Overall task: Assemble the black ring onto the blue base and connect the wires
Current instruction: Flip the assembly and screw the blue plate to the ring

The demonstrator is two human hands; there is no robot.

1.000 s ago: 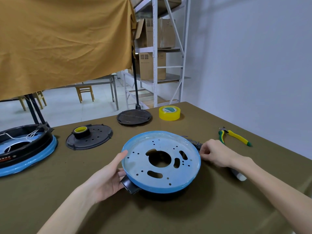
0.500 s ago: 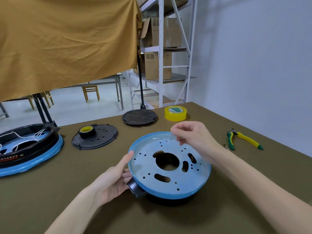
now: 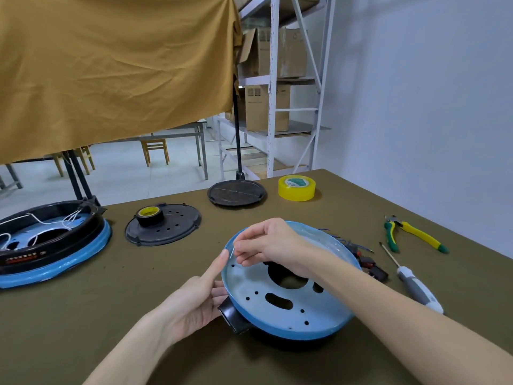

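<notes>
The blue base (image 3: 288, 309), a round plate with several holes, lies in the middle of the table on top of a black ring whose handle (image 3: 234, 319) sticks out at its near left. My left hand (image 3: 194, 304) holds the base's left rim, thumb up along the edge and fingers underneath. Above the plate's left side, my right hand (image 3: 274, 243) pinches a small thin part (image 3: 232, 252), too small to identify. Dark connectors with thin blue wires (image 3: 366, 262) lie just beyond the base's right edge.
A screwdriver (image 3: 416, 287) and yellow-green pliers (image 3: 410, 234) lie to the right. At the back are yellow tape (image 3: 296, 188), a black round stand foot (image 3: 236, 192) and a black disc (image 3: 172, 229) carrying a tape roll (image 3: 150, 215). A second black-ring-and-blue-base unit (image 3: 50, 245) with white wires sits far left.
My right hand left the table by the base's right edge, rose over the plate and moved to its left rim with a small part pinched. My left hand stayed on the rim.
</notes>
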